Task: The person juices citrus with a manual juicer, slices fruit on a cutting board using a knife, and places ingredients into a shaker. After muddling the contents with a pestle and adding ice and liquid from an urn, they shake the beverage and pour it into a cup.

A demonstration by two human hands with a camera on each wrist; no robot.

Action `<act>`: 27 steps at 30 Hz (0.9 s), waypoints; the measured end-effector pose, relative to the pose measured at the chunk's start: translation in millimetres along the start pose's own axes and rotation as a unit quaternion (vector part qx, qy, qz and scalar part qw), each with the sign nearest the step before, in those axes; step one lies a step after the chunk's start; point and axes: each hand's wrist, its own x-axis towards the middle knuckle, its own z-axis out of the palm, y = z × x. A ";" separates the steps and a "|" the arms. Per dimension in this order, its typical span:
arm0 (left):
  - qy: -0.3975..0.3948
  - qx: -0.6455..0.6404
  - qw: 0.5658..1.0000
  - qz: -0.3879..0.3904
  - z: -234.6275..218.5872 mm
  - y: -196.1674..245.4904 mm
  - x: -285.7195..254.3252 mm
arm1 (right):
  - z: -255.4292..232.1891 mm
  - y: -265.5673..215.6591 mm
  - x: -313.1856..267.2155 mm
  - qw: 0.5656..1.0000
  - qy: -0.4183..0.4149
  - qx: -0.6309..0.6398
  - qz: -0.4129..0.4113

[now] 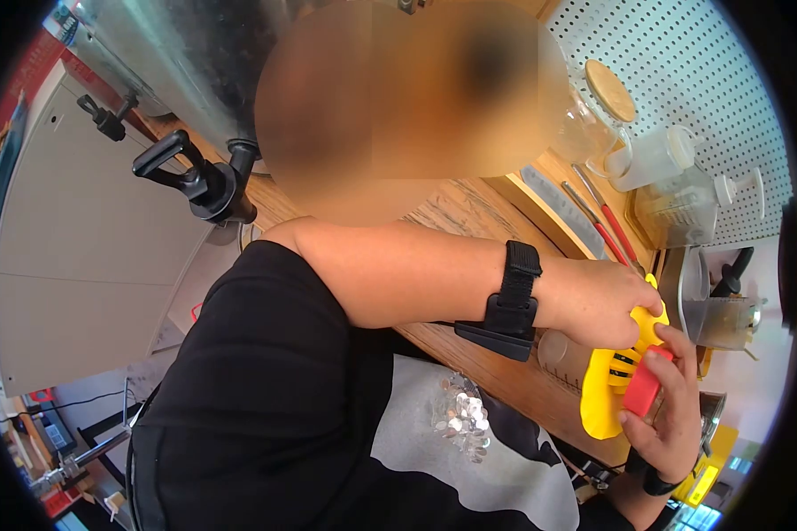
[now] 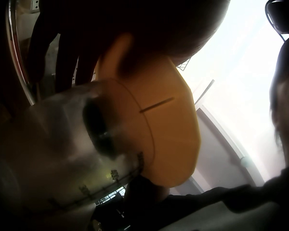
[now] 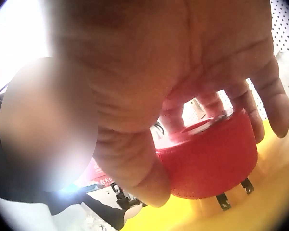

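Note:
My left hand (image 1: 593, 303) reaches across the counter and grips one end of a smooth yellow piece (image 1: 600, 407) with a broad rounded end. A dark slit shows on that yellow piece (image 2: 176, 125) in the left wrist view. With thumb and fingers on opposite sides, my right hand (image 1: 679, 398) holds a red ring-shaped part (image 1: 644, 382) against it. In the right wrist view the red part (image 3: 209, 163) has metal tabs (image 3: 224, 201) sticking out toward the yellow surface. A clear container with marks (image 2: 53, 139) fills the front of the left wrist view.
A clear measuring cup (image 1: 558, 352) stands on the wooden counter (image 1: 452, 354) below the left wrist. Red-handled tools (image 1: 613, 232), clear jugs (image 1: 682, 212) and a pegboard (image 1: 682, 53) lie beyond. At left, a metal tank has a black tap (image 1: 211, 190).

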 end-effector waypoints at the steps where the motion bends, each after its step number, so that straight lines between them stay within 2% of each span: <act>1: 0.004 0.000 1.000 -0.008 -0.2 1.1 -0.5 | 1.0 -0.9 1.1 1.000 0.000 0.000 0.002; 4: 0.005 -0.002 1.000 -0.016 0.3 1.0 0.0 | 6.7 -10.1 10.5 1.000 0.005 -0.010 0.014; 6: 0.000 -0.001 1.000 -0.016 -0.4 1.7 0.0 | 12.7 -14.8 13.9 0.995 0.037 -0.050 0.077; 10: -0.009 -0.011 1.000 -0.025 -2.3 4.9 -1.2 | 21.7 -9.9 11.8 0.989 0.089 -0.023 0.117; 13: -0.013 0.001 1.000 -0.015 0.4 -0.9 0.6 | 24.3 -11.1 12.2 0.987 0.110 0.011 0.117; 14: -0.015 -0.011 1.000 -0.015 -0.6 0.0 0.2 | 23.7 -6.0 10.9 0.989 0.111 0.048 0.084; 15: -0.015 -0.024 0.999 -0.016 -1.7 1.2 -0.2 | 21.2 -4.5 10.4 0.989 0.118 0.046 0.079; 17: -0.019 -0.009 0.999 -0.025 -1.2 2.8 -1.2 | 15.1 -5.1 9.2 0.993 0.110 0.044 0.012; 19: -0.023 -0.010 0.999 -0.030 1.3 1.7 -1.8 | 6.7 -11.0 5.3 0.990 0.107 0.087 0.027; 21: -0.033 -0.013 0.999 -0.036 -0.7 2.8 -2.5 | -1.5 -17.2 4.9 0.999 0.032 0.027 0.029; 23: -0.025 0.004 0.999 -0.027 -0.5 1.6 -1.5 | -1.7 -20.3 12.8 1.000 0.015 -0.015 0.023; 25: -0.038 -0.005 0.999 -0.011 -1.7 1.9 -2.8 | 2.9 -17.3 14.0 0.999 0.029 -0.015 0.012; 27: -0.019 0.021 1.000 0.003 -2.9 0.6 -3.8 | 14.3 -13.4 17.0 0.995 0.100 -0.020 0.011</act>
